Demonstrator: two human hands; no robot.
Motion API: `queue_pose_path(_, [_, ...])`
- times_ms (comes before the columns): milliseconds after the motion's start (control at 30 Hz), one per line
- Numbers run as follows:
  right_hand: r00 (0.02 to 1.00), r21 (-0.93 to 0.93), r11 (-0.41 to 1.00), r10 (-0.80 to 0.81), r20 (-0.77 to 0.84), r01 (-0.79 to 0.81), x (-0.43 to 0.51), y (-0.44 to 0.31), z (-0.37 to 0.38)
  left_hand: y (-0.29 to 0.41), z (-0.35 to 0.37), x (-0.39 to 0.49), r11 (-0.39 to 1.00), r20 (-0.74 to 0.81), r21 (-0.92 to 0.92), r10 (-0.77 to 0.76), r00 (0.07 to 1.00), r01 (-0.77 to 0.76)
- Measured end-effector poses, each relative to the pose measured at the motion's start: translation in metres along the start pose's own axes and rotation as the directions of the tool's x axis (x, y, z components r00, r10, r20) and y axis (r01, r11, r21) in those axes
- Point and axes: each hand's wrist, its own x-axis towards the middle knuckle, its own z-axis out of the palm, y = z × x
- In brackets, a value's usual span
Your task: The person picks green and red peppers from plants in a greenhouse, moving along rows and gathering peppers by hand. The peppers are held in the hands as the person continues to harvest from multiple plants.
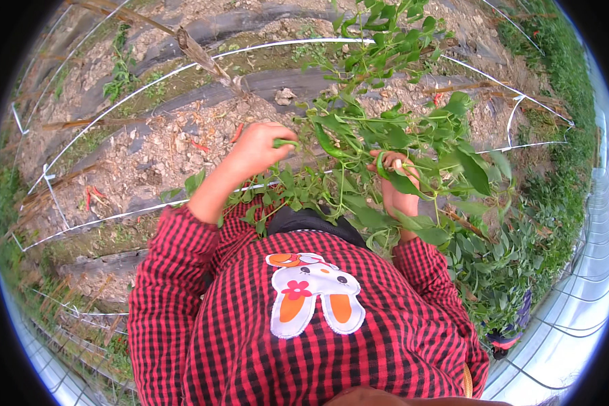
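My left hand (258, 147) has a green chili pepper (285, 144) pinched in its fingers, left of the leafy branches. Among the leaves, my right hand (400, 177) is curled on the pepper plant (385, 127), partly covered by foliage. A curved green pepper (381, 165) lies against its fingertips. Between the two hands, a longer green pepper (328, 141) hangs from the plant. Leafy stems reach down to my lap, over the red-and-black checked apron (233, 314) with its rabbit patch (312, 289).
White string (101, 119) runs around the beds, tied to stakes. A dry wooden stake (203, 56) leans ahead. Red peppers (200, 147) lie on the soil. At right are dense plants (512, 259) and greenhouse film (563, 335), with part of a person's clothing (505, 339) visible.
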Motion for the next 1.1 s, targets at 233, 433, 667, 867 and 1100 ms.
queue_pose_path(233, [0.999, -0.006, 1.000, 0.025, -0.036, -0.025, -0.010, 0.004, 0.019, 0.016, 0.076, 0.024, 0.980, 0.046, 0.099, 0.171, 0.984, -0.175])
queue_pose_path(433, [0.996, 0.006, 1.000, -0.006, 0.092, 0.005, -0.011, 0.010, 0.023, 0.055, 0.066, 0.012, 0.872, 0.130, 0.424, 0.208, 0.969, -0.244])
queue_pose_path(667, [0.983, -0.161, 0.971, 0.169, -0.065, -0.178, -0.019, 0.004, 0.041, 0.124, 0.035, -0.019, 0.955, 0.240, 0.247, 0.105, 0.965, -0.165])
queue_pose_path(867, [0.994, 0.046, 0.996, -0.077, 0.083, 0.074, 0.001, 0.014, 0.024, 0.078, -0.012, 0.005, 0.555, 0.159, -0.793, -0.210, 0.965, 0.252])
queue_pose_path(1100, [0.983, 0.149, 0.985, -0.113, 0.148, 0.091, 0.008, 0.028, 0.019, 0.037, -0.019, -0.033, -0.036, -0.105, -0.993, -0.174, 0.979, -0.113])
